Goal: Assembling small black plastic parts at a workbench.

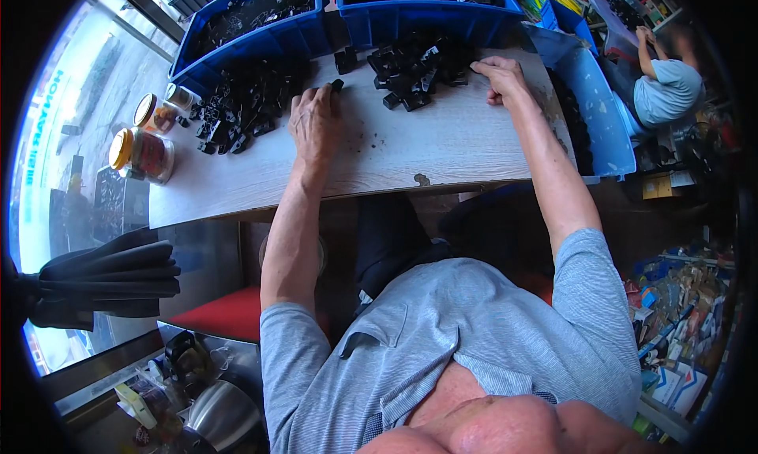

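at table (466,142), left hand (316,126), black part (337,84) (against fingertips)

- Looks like a workshop
- Has a worktable (474,142) at twelve o'clock, heaped with black parts (391,59)
- Keeps more in blue bins (430,18) at eleven and twelve
- Includes another person (667,91) at two

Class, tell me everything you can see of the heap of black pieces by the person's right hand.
The heap of black pieces is a low, uneven mound of small, blocky parts that look like plastic, some catching pale glints. They lie loose and jumbled at many angles, with a few at the near edge. The heap rests on the pale, wood-look table, just in front of a blue bin. The right hand has its fingertips at the right edge; whether they grip a piece is unclear.
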